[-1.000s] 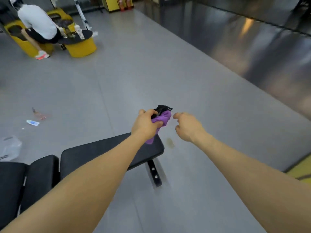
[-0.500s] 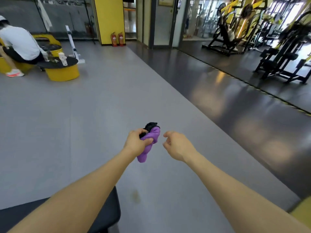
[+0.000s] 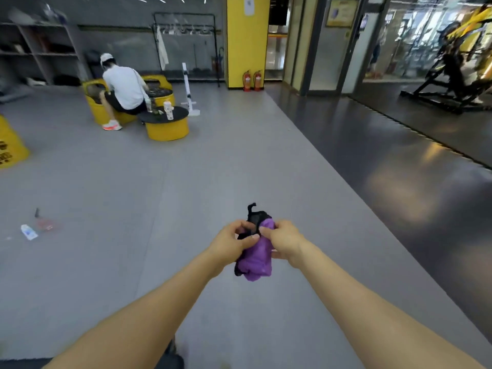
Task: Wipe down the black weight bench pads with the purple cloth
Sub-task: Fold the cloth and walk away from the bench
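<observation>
**Both hands on the bunched purple cloth, bench almost out of frame**

The left hand (image 3: pixel 230 245) and right hand (image 3: pixel 286 242) both pinch a wadded purple cloth (image 3: pixel 257 258), held in mid-air above the grey floor (image 3: pixel 213 169). A black piece of fabric (image 3: pixel 254 218) sticks up from the bundle; whether it belongs to the cloth cannot be told. The fingers curl into the folds, hiding the cloth's upper edge.

Of the black weight bench pad (image 3: pixel 170 359) only a dark sliver shows at the bottom edge, cut off and partly behind the left forearm.

A yellow object (image 3: pixel 10 147) at the left edge carries dark lettering, cropped and unreadable. A framed notice (image 3: pixel 340 13) near the yellow pillar (image 3: pixel 247 41) is too blurred to read. Two red fire extinguishers (image 3: pixel 251 80) stand at the pillar's foot. A seated person (image 3: pixel 123 87) faces away beside a round yellow table (image 3: pixel 166 126).
</observation>
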Motion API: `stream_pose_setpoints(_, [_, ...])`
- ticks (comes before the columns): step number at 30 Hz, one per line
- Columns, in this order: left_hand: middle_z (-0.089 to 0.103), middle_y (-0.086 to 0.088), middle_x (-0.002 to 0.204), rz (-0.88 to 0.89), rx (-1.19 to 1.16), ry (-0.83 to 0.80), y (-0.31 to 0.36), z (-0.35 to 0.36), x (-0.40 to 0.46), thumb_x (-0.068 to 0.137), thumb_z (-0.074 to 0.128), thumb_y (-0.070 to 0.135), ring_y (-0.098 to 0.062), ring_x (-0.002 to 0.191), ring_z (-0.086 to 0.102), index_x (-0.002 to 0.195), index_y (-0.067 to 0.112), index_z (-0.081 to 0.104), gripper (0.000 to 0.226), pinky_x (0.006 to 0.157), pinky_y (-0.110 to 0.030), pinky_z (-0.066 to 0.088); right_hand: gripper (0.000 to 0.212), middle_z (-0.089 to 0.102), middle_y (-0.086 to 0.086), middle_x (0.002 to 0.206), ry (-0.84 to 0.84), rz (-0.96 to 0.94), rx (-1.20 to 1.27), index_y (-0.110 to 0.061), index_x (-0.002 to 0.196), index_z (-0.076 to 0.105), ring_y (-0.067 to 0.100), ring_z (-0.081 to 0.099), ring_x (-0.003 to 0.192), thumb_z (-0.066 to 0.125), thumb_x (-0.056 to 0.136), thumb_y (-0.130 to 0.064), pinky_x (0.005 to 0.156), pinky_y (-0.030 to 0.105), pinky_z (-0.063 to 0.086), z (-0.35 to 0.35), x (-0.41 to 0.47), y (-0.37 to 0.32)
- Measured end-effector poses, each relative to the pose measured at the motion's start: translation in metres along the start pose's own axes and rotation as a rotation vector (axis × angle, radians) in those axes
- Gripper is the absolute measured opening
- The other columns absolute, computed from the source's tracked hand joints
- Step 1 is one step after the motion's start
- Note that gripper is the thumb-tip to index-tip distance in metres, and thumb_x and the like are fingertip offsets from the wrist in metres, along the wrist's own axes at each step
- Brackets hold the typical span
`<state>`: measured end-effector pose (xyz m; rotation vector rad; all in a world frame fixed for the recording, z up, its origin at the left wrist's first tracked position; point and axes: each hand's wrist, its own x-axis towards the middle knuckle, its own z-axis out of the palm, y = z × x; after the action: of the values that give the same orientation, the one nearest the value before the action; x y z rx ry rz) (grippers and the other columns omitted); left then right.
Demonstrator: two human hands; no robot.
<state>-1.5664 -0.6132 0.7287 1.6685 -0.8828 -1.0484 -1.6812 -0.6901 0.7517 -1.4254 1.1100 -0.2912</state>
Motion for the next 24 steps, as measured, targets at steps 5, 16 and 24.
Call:
stream_pose_setpoints(5, [0.059, -0.008, 0.102, -0.111, -0.152, 0.2, 0.012, -0.019, 0.086, 0.088, 0.061, 0.01, -0.021, 0.082, 0.062, 0.111, 0.015, 0.053, 0.025, 0.061, -0.027, 0.053, 0.013, 0.063, 0.007, 0.099, -0.119, 0.033, 0.063, -0.011, 0.102, 0.059, 0.017, 0.059, 0.079, 0.048, 0.096, -0.011, 0.059, 0.025, 0.049, -0.017, 0.1, -0.039])
stream_pose_setpoints(16, [0.067, -0.013, 0.081, -0.485, -0.824, 0.48, -0.012, -0.163, 0.177, 0.083, 0.054, 0.056, -0.024, 0.072, 0.066, 0.097, 0.003, 0.06, 0.055, 0.067, -0.033, 0.055, 0.019, 0.062, 0.013, 0.095, -0.526, -0.004, -0.159, -0.002, 0.101, 0.061, 0.025, 0.058, 0.085, 0.054, 0.094, -0.019, 0.081, 0.038, 0.053, 0.121, 0.287, -0.138])
stream_pose_setpoints(24, [0.072, -0.013, 0.093, -0.44, -0.935, 0.597, -0.032, -0.316, 0.276, 0.075, 0.073, 0.016, -0.023, 0.067, 0.069, 0.111, 0.001, 0.064, 0.039, 0.061, -0.028, 0.058, 0.014, 0.062, 0.012, 0.085, -0.659, 0.055, -0.126, -0.004, 0.084, 0.06, 0.023, 0.06, 0.075, 0.054, 0.094, -0.012, 0.07, 0.034, 0.054, 0.245, 0.421, -0.218])
